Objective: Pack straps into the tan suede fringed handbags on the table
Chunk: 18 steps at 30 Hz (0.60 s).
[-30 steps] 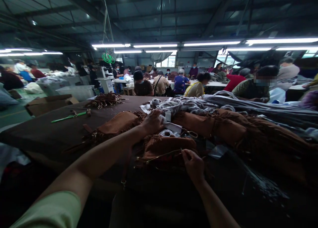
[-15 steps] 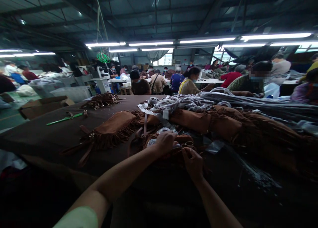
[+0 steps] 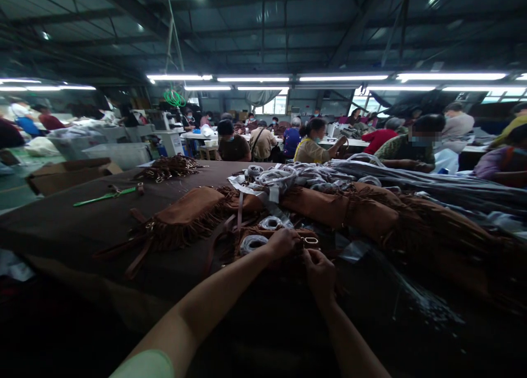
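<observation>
- Left hand (image 3: 282, 243): fingers curled against tan suede fringed bag (image 3: 263, 234), beside coiled white cord (image 3: 252, 244); grip could not be determined.
- Right hand (image 3: 321, 274): fingers bent, just below metal clasp (image 3: 310, 241); grip could not be determined.

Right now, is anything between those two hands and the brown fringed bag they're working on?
Nothing visible: the left hand and right hand touch the suede fringed bag; a coiled white cord lies beside them.

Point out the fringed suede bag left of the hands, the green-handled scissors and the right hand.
Fringed suede bag (image 3: 187, 205), head view, point on its smooth panel.
Green-handled scissors (image 3: 105, 197), head view, point on the green handle.
Right hand (image 3: 320, 276), head view, point on its back.
</observation>
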Available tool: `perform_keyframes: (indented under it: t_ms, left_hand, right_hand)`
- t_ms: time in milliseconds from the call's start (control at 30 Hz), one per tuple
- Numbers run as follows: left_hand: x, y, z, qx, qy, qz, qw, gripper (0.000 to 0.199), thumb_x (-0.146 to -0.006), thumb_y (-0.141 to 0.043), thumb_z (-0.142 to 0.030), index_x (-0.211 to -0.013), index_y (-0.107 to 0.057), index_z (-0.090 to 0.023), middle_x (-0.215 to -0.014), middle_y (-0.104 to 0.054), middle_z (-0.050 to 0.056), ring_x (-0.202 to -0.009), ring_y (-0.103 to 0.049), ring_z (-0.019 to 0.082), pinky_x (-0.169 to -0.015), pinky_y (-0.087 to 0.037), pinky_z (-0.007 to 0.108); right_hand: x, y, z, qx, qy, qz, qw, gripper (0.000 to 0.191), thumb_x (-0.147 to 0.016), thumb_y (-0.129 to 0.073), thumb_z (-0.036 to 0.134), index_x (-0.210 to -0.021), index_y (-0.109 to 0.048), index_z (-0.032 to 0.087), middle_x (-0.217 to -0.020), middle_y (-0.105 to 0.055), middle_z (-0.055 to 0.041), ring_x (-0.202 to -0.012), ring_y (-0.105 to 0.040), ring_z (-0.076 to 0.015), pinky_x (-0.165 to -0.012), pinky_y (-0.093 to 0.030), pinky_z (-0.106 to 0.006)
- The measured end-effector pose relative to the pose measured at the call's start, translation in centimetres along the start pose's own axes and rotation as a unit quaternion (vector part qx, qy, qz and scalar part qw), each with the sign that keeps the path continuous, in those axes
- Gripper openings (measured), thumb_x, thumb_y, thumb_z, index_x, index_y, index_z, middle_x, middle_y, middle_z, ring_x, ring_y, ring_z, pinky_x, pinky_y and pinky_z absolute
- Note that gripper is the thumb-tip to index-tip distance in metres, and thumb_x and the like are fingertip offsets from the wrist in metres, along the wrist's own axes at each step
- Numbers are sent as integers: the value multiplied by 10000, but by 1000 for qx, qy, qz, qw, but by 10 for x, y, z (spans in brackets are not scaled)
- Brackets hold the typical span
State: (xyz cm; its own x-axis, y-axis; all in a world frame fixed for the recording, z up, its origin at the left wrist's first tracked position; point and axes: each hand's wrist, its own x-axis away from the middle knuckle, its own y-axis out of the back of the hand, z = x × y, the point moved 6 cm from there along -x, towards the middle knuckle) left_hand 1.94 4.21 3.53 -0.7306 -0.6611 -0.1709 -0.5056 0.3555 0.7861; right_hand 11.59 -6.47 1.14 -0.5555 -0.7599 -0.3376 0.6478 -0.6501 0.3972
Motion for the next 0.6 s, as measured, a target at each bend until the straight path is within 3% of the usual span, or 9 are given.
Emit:
perform_keyframes:
  t_ms: [100,233,433,600]
  left_hand:
    - [5,-2,2,21,-28,-32,999,296,-859,-464,-268,-982,-712,-163,-956,-714,57,-863,-631,179,-822,-464,263]
    - [10,-2,0,23,-63,-65,996,280,-862,-480,-262,-993,-707,-163,-982,-707,71,-894,-633,191,-848,-460,281]
    - [16,2,-12,-3,-107,-59,992,252,-861,-489,-206,-970,-711,-159,-966,-696,74,-917,-620,185,-875,-456,278]
    - [24,3,-15,-39,-119,-60,990,248,-871,-500,-259,-977,-713,-186,-974,-673,70,-887,-622,180,-828,-469,268]
  right_hand:
    - [-6,2,-3,-27,-44,0,999,385,-765,-527,502,-813,-714,169,-785,-721,-86,-699,-647,-230,-605,-442,-277]
    - [-12,-1,-7,-26,-54,26,998,359,-738,-550,485,-792,-729,177,-756,-722,-70,-697,-650,-230,-595,-439,-275]
    - [-17,-7,-16,-10,-72,39,997,365,-737,-545,494,-752,-732,180,-729,-720,-65,-670,-649,-227,-560,-420,-275]
    - [-21,-8,-20,-37,-77,44,995,381,-744,-544,494,-779,-733,166,-784,-725,-73,-736,-657,-239,-603,-441,-276]
